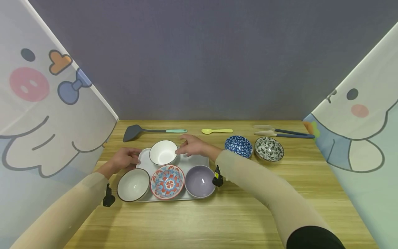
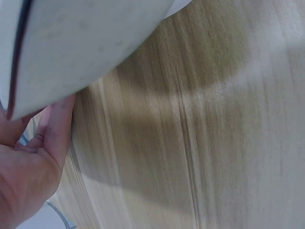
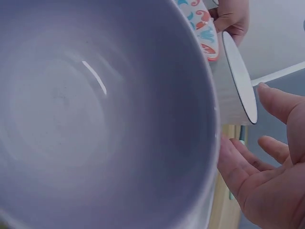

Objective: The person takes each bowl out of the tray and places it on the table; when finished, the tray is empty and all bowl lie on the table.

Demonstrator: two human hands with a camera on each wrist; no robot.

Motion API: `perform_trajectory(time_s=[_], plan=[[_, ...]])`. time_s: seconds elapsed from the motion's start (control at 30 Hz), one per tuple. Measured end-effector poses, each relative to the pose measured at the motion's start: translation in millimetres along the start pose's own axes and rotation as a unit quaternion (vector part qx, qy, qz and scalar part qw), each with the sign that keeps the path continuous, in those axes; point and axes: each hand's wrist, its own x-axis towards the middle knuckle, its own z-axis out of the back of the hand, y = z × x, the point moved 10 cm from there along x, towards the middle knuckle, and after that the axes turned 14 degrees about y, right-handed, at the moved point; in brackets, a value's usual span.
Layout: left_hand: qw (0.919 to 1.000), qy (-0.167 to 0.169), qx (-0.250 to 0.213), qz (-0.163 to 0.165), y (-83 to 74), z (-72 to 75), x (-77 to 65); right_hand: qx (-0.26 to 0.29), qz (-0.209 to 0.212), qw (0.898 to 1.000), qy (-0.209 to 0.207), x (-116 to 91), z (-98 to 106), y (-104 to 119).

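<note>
We are hovering our right hand [image 1: 193, 145], grasping nothing, just beside the white bowl [image 1: 163, 152]. Our left hand [image 1: 124, 158] is lying at the tray [image 1: 196, 161]; whether it is pinching, we cannot tell. On our side of both, the cream bowl [image 1: 133, 185], floral bowl [image 1: 168, 182] and purple bowl [image 1: 200, 181] are seemingly settled; right of our right hand, the blue bowl [image 1: 238, 146] and leafy bowl [image 1: 269, 149] are standing off the tray.

A tray [image 1: 196, 161] on the counter [image 1: 186, 224] carries three bowls [image 1: 168, 182] along its front, a fourth bowl [image 1: 163, 153] behind them. Two more bowls [image 1: 238, 146] stand right of it; behind lie, left to right, spatula [image 1: 153, 130], spoon [image 1: 217, 131], tongs [image 1: 283, 135].
</note>
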Motion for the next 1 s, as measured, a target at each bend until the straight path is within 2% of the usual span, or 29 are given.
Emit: perform_trajectory(time_s=[0.23, 0.43, 0.7, 1.0], plan=[[0.9999, -0.002, -0.006, 0.008, -0.4, -0.6, 0.0, 0.036, -0.015, 0.999, 0.028, 8, -12, -6], [0.9999, -0.004, -0.002, 0.009, -0.6, -0.1, 2.6, 0.048, -0.024, 0.998, 0.035, 12, -16, -10], [0.9999, 0.000, -0.008, 0.006, -0.8, 0.5, 2.6, 0.077, -0.029, 0.996, 0.033, 16, -21, -15], [1.0000, -0.003, -0.007, 0.000, -0.2, 0.4, 0.8, 0.070, -0.040, 0.996, 0.025, 21, -25, -20]])
